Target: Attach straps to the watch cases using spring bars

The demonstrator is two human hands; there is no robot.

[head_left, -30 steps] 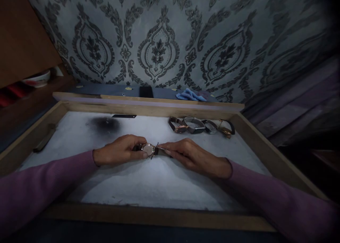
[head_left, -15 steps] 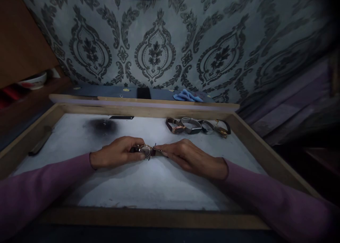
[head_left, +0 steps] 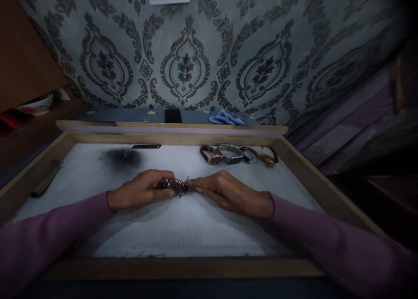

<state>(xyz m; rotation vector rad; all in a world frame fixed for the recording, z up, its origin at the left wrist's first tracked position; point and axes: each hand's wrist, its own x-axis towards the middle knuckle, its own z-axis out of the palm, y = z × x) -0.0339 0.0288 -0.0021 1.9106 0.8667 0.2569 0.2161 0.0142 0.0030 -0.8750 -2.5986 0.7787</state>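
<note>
Small bits (head_left: 138, 252) are lying just inside the near edge of the tray (head_left: 183, 268). Past them, around the tray's middle, the left hand (head_left: 140, 191) is pinching a watch (head_left: 176, 187) between thumb and fingers. The right hand (head_left: 233, 193) is pressing thumb and fingers together on a thin tool (head_left: 190, 185), whose tip seems to be meeting the strap end of the watch, though the dim light is leaving that unsure. If the left grip loosens or the tool is pushed too hard, the tip could skid, scratching the case or nicking the left thumb. A dark piece (head_left: 45, 181) is lying along the left edge. At the far edge, a black strip (head_left: 146, 146) is lying left of centre; four more watches (head_left: 234, 161) are resting near the far right corner. The right fingers are hiding most of the tool, the left hand is covering part of the strap, and both sleeves (head_left: 65, 216) are running out of view.
</note>
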